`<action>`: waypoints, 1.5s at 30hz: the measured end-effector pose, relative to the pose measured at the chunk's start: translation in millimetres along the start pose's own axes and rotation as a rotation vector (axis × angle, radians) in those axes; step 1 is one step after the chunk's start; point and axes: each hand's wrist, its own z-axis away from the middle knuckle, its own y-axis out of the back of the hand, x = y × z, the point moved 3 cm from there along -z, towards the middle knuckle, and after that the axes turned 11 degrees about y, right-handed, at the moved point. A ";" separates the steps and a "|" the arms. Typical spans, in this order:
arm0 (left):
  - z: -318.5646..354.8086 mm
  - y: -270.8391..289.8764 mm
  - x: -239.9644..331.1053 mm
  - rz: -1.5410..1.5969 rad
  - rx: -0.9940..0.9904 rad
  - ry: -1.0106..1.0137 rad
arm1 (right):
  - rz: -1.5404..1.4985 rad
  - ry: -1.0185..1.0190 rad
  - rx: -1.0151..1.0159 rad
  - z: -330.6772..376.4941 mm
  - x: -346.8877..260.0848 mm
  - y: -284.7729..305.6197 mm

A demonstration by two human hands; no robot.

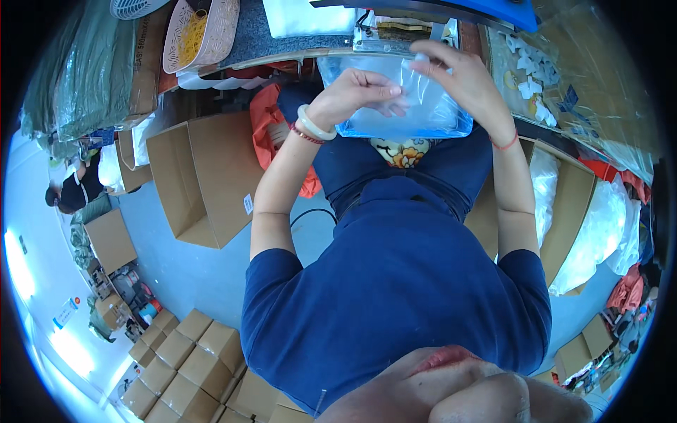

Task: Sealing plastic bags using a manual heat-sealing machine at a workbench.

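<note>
A small clear plastic bag (415, 86) is stretched between my hands, partly lost in glare. My left hand (361, 93), wearing a pale bangle and a red cord, comes in from the left with thumb and fingers pinched at the bag's near edge. On the other side my right hand (462, 79) has its fingertips closed on the bag's upper part. Both hands are above a blue-edged tray (416, 132) on my lap, with clear plastic inside; its exact contents are blurred.
Beyond the tray a metal device (405, 29) with a brass-coloured strip sits at the bench edge. A pale basket (218, 39) of yellow bands stands left, white plastic pieces (530, 70) lie right. Open cartons (211, 176) flank me; stacked boxes (194, 366) stand on the floor.
</note>
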 end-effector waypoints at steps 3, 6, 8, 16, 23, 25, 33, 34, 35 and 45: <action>-35.6 10.1 0.2 0.338 -0.041 -0.037 | 0.505 -0.021 0.294 10.3 18.6 21.9; -60.4 17.9 0.0 0.427 0.008 -0.008 | 0.829 -0.219 0.342 50.0 48.1 45.1; -65.6 19.5 1.1 0.377 0.019 -0.050 | 0.953 -0.584 0.246 67.7 86.3 49.4; -24.1 88.1 28.9 -0.650 1.039 -0.618 | 0.688 -0.186 0.560 66.1 151.8 35.8; -5.1 98.8 -25.3 -1.373 1.093 -0.759 | 0.251 -0.271 0.733 68.6 129.2 38.1; 3.7 98.6 -24.3 -1.269 1.166 -0.738 | 0.073 -0.375 0.734 68.3 112.8 34.3; 32.6 51.8 -2.4 -0.530 0.871 -0.404 | -0.176 -0.103 0.271 52.3 16.5 -29.3; 34.0 44.1 2.0 -0.519 0.866 -0.390 | -0.176 -0.020 0.308 48.8 9.2 -28.7; 34.0 34.5 6.1 -0.437 0.757 -0.417 | -0.235 0.032 0.356 44.2 4.5 -26.3; 25.3 -3.1 19.5 -0.349 0.306 -0.251 | 0.127 0.358 0.064 9.7 -18.3 10.5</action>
